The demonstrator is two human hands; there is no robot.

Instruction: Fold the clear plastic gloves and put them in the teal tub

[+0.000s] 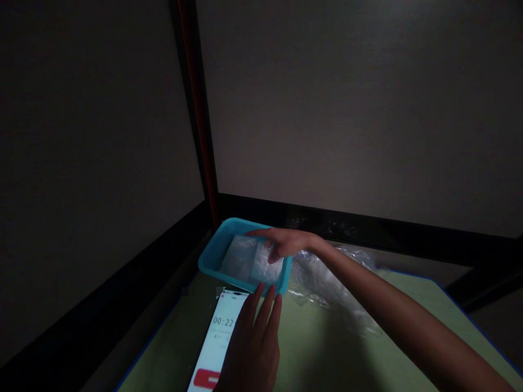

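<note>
A blue plastic basket point(207, 263) stands at the back corner of the green table top, with flat packets in clear plastic point(241, 258) lying side by side inside. My right hand point(286, 243) reaches over the basket's right side, its index finger stretched out over the packets and its other fingers bent down near the right packet. In front of the basket, my left hand point(258, 337) has its fingers extended, the tips near the front rim. A lit phone point(212, 348) showing a timer is partly hidden behind my left hand.
Crumpled clear plastic bags point(327, 277) lie right of the basket, partly behind my right forearm. The green table top point(304, 354) has a blue edge. Grey panels with dark frames rise behind and at the left.
</note>
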